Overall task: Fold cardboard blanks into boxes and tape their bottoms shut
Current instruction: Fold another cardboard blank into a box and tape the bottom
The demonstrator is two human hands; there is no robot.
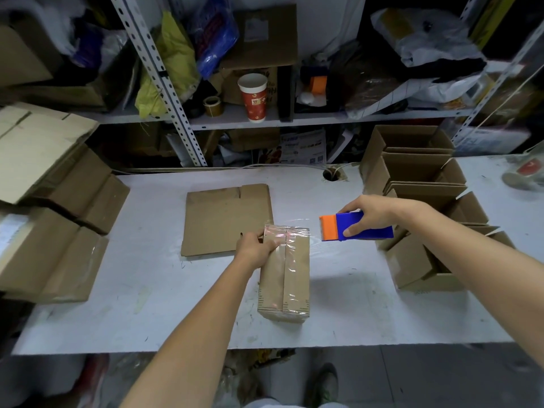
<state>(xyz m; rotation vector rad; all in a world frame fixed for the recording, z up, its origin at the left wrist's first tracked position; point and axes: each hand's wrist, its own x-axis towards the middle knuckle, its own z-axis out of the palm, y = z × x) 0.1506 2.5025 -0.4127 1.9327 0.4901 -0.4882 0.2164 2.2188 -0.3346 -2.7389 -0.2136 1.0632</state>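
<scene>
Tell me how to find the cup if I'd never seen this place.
Look past the white table to the metal shelf behind it. Near the middle of its board, just right of a brown tape roll, stands the cup. It is the only red thing with a white top.

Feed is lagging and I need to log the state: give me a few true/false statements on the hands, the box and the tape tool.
1. The right hand holds the blue and orange tape dispenser. True.
2. The left hand grips the far end of the box with curled fingers. True.
3. The box's seam is bare, with no tape on it yet. False: clear tape already runs along the seam.
4. A flat sheet of cardboard lies between the box and the person. False: the flat blank lies beyond the box, farther from the person.
5. Several open boxes stand on the right side of the table. True.
</scene>
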